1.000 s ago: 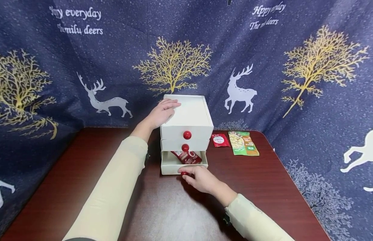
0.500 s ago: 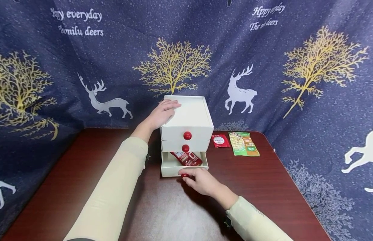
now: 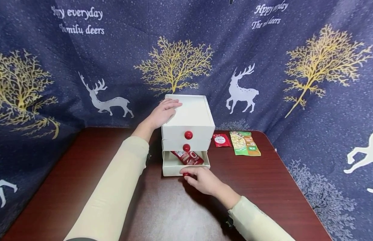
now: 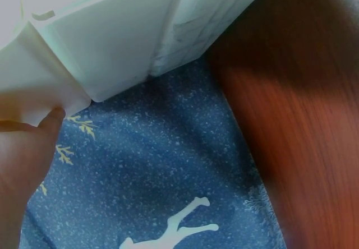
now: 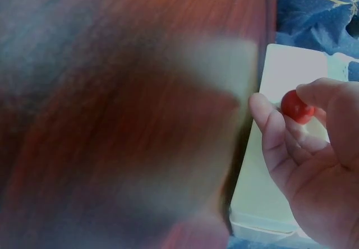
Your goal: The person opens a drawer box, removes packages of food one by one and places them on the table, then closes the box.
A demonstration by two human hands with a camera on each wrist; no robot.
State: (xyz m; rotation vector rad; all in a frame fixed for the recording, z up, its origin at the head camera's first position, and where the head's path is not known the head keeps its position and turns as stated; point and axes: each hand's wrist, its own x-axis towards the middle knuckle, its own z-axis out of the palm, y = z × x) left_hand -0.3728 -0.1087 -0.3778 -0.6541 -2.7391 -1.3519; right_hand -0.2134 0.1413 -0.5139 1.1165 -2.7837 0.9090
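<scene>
A white three-drawer cabinet (image 3: 192, 112) with round red knobs stands on the table. Its bottom drawer (image 3: 169, 170) is pulled out, and a dark red packet (image 3: 190, 158) lies inside, its back part hidden under the drawer above. My right hand (image 3: 204, 180) pinches the red knob (image 5: 297, 107) of that drawer between thumb and fingers. Flat on the left side of the cabinet's top rests my left hand (image 3: 162, 113), fingers extended. In the left wrist view, that hand's thumb (image 4: 53, 119) lies against the cabinet's side.
Right of the cabinet lie a small red packet (image 3: 222, 140) and a larger green and orange food pouch (image 3: 245, 143). The brown wooden table (image 3: 92, 160) reaches back to a dark blue cloth (image 3: 114, 83) printed with deer and trees.
The bottom drawer has come out slightly toward me with my right hand on its knob, and more of the dark red packet shows. My left hand stays on the cabinet.
</scene>
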